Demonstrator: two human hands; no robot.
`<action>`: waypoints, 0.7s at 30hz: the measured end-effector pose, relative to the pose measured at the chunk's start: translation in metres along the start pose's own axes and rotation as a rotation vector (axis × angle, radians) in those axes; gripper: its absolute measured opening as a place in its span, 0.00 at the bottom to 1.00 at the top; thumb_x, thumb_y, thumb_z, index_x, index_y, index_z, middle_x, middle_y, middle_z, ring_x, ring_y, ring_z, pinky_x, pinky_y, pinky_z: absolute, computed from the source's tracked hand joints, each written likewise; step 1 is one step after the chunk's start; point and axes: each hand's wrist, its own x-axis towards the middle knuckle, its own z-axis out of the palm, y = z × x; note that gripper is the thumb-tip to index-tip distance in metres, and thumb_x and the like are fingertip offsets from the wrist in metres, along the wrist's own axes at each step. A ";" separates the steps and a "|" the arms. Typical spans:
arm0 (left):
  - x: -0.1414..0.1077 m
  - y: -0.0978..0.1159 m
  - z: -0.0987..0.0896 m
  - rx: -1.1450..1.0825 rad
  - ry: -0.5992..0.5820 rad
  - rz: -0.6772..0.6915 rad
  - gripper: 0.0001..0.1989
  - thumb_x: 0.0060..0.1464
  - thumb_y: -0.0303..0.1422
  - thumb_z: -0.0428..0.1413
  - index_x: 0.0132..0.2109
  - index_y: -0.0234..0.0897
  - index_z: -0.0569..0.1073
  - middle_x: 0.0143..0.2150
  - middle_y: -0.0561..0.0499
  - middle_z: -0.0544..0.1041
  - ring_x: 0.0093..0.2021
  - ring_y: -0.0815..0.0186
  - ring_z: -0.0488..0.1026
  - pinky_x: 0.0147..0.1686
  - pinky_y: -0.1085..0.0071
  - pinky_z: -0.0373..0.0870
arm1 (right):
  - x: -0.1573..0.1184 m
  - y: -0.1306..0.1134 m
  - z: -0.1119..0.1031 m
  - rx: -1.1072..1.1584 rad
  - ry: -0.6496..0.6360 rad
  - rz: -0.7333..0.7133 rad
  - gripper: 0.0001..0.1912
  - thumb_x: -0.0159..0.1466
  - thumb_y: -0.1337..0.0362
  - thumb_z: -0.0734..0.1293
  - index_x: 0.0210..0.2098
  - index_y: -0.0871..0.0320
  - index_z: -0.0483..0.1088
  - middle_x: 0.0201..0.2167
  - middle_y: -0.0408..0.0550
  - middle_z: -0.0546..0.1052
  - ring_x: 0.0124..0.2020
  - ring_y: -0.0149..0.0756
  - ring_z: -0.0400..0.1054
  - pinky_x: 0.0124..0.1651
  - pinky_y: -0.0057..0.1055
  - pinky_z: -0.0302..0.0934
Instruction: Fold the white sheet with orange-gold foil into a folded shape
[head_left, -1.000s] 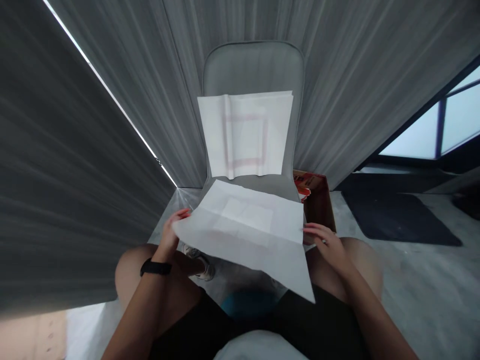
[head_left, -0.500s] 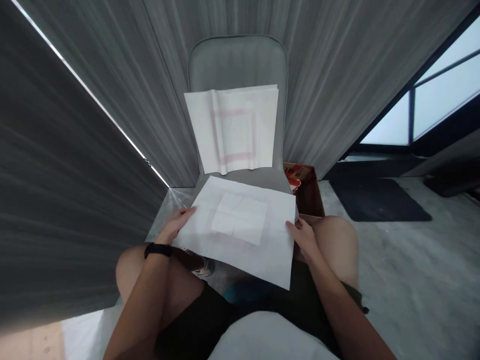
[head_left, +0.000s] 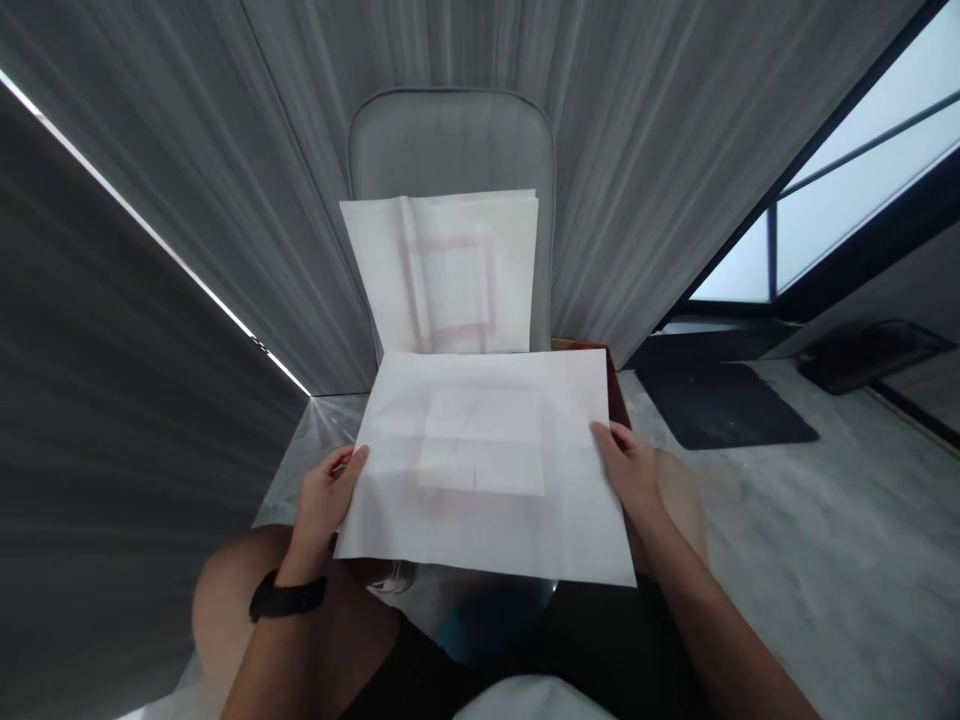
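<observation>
A large white paper sheet (head_left: 480, 535) is stretched out above my lap, with a smaller pale rectangle showing in its middle. My left hand (head_left: 328, 495) pinches its left edge between thumb and fingers, a black band on that wrist. On the opposite edge my right hand (head_left: 628, 465) grips the sheet, thumb on top. Behind it, more white paper (head_left: 375, 250) with a faint pinkish square outline and a vertical fold leans against the backrest of a grey chair (head_left: 450, 140). The held sheet hides the chair's seat.
A reddish box (head_left: 616, 400) stands right of the chair, mostly covered by the sheet. Grey panelled walls (head_left: 630, 150) rise behind and at the left. A dark mat (head_left: 724, 405) lies on the marbled floor (head_left: 810, 560) at the right, near a window (head_left: 832, 180).
The held sheet has been turned level and tilted up, its right side higher, now covering more of the box. My left hand has moved lower and left. The whole view has shifted somewhat.
</observation>
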 end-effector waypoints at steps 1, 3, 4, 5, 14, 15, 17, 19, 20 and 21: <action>0.007 0.002 0.000 -0.003 0.008 -0.004 0.32 0.46 0.62 0.62 0.42 0.36 0.81 0.32 0.48 0.80 0.30 0.60 0.74 0.28 0.70 0.69 | 0.014 -0.003 0.008 -0.003 0.002 -0.024 0.31 0.59 0.36 0.69 0.39 0.59 0.81 0.38 0.54 0.83 0.40 0.49 0.75 0.44 0.40 0.69; 0.026 0.008 0.002 -0.006 0.030 0.013 0.31 0.46 0.61 0.63 0.41 0.36 0.81 0.32 0.49 0.80 0.30 0.61 0.74 0.27 0.71 0.69 | 0.045 -0.011 0.027 -0.032 -0.035 -0.079 0.31 0.60 0.36 0.67 0.39 0.60 0.80 0.36 0.54 0.83 0.39 0.47 0.74 0.43 0.38 0.68; 0.038 0.010 0.003 -0.007 0.044 0.024 0.30 0.46 0.60 0.63 0.40 0.36 0.81 0.32 0.49 0.79 0.31 0.62 0.73 0.28 0.71 0.69 | 0.061 -0.015 0.038 -0.054 -0.059 -0.098 0.31 0.60 0.37 0.65 0.39 0.61 0.80 0.36 0.54 0.82 0.39 0.46 0.73 0.43 0.38 0.68; 0.050 0.012 0.004 -0.008 0.053 0.032 0.28 0.46 0.58 0.63 0.39 0.36 0.81 0.32 0.49 0.79 0.31 0.62 0.73 0.28 0.71 0.69 | 0.076 -0.018 0.049 -0.091 -0.103 -0.125 0.31 0.62 0.39 0.63 0.40 0.62 0.79 0.37 0.55 0.82 0.39 0.45 0.73 0.43 0.37 0.67; 0.092 -0.003 0.020 0.290 0.041 -0.029 0.10 0.49 0.42 0.60 0.33 0.41 0.77 0.30 0.49 0.78 0.35 0.57 0.76 0.35 0.68 0.71 | 0.125 -0.012 0.103 -0.292 -0.318 -0.184 0.15 0.61 0.55 0.65 0.23 0.56 0.71 0.23 0.47 0.75 0.29 0.39 0.66 0.38 0.34 0.59; 0.089 -0.006 0.021 0.327 0.032 -0.029 0.10 0.50 0.42 0.60 0.34 0.41 0.77 0.31 0.49 0.79 0.35 0.57 0.77 0.37 0.68 0.71 | 0.124 -0.009 0.101 -0.297 -0.322 -0.190 0.13 0.61 0.56 0.65 0.25 0.57 0.73 0.25 0.48 0.77 0.30 0.39 0.67 0.39 0.34 0.60; 0.085 -0.012 0.023 0.368 0.017 -0.034 0.12 0.52 0.42 0.60 0.38 0.41 0.78 0.35 0.47 0.80 0.37 0.56 0.77 0.39 0.65 0.73 | 0.123 -0.001 0.096 -0.302 -0.322 -0.202 0.13 0.61 0.56 0.65 0.31 0.57 0.77 0.31 0.50 0.80 0.33 0.40 0.69 0.43 0.35 0.61; 0.081 -0.013 0.025 0.388 0.047 -0.035 0.18 0.53 0.42 0.60 0.47 0.38 0.77 0.40 0.44 0.80 0.39 0.54 0.78 0.42 0.62 0.75 | 0.124 0.005 0.095 -0.301 -0.318 -0.210 0.14 0.62 0.57 0.65 0.37 0.58 0.79 0.37 0.53 0.82 0.37 0.42 0.70 0.47 0.37 0.63; 0.079 -0.012 0.026 0.408 0.099 -0.010 0.21 0.53 0.41 0.60 0.52 0.36 0.76 0.43 0.42 0.80 0.41 0.53 0.78 0.46 0.60 0.76 | 0.125 0.008 0.095 -0.303 -0.314 -0.213 0.15 0.63 0.57 0.65 0.39 0.59 0.79 0.39 0.53 0.82 0.39 0.42 0.71 0.48 0.38 0.63; 0.075 -0.008 0.029 0.438 0.174 0.040 0.24 0.54 0.39 0.60 0.56 0.34 0.75 0.47 0.39 0.79 0.45 0.51 0.78 0.50 0.57 0.76 | 0.125 0.011 0.096 -0.310 -0.306 -0.218 0.16 0.63 0.58 0.65 0.42 0.59 0.79 0.40 0.54 0.81 0.40 0.43 0.71 0.49 0.39 0.63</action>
